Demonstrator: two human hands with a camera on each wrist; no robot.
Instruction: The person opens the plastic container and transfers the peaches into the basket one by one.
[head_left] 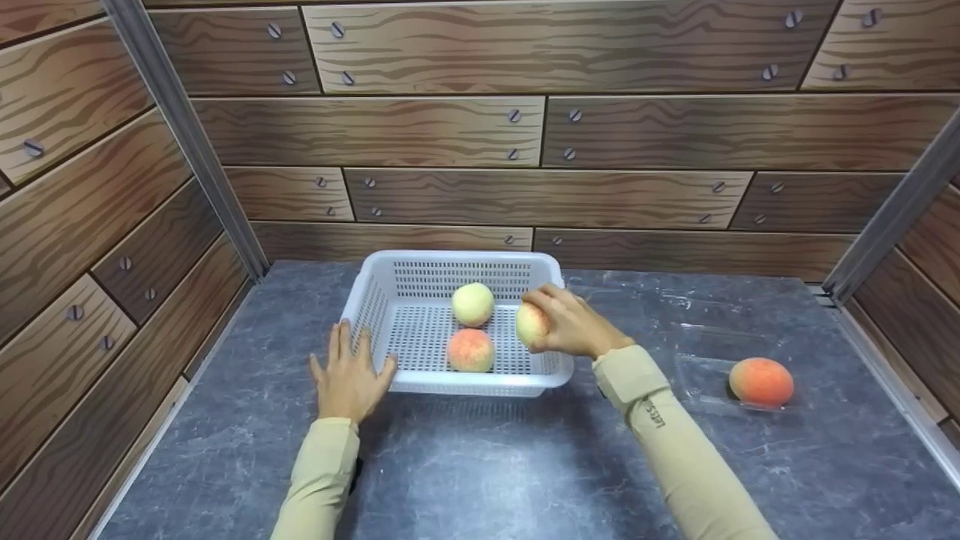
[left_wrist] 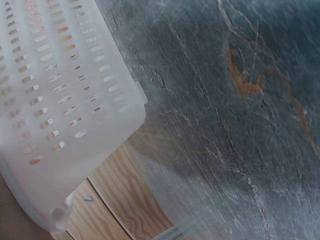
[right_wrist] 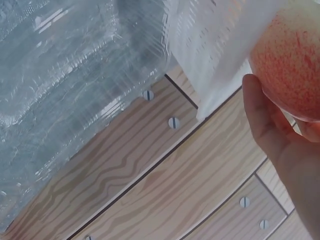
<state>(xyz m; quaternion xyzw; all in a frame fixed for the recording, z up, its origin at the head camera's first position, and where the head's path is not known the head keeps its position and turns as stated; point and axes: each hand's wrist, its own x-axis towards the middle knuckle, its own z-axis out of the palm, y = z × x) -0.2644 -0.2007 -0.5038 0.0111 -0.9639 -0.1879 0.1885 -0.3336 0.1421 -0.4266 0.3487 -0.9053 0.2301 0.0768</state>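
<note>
A white plastic basket (head_left: 469,381) with slotted walls stands on the dark table. Inside it lie a pale yellow peach (head_left: 472,304) and, nearer the front, a pinkish peach (head_left: 471,350). My right hand (head_left: 574,324) grips a third peach (head_left: 531,324) over the basket's right side; the right wrist view shows this peach's red-speckled skin (right_wrist: 292,65) against the fingers. With fingers spread, my left hand (head_left: 351,379) rests at the basket's left front corner. The left wrist view shows the basket's slotted wall (left_wrist: 60,75) but hardly any of that hand.
A peach with an orange-red side (head_left: 761,382) sits in a clear plastic tray (head_left: 701,375) on the right. More clear plastic (right_wrist: 75,65) lies just right of the basket. Wood-patterned walls (head_left: 450,131) enclose the table (head_left: 480,465) at the back and sides.
</note>
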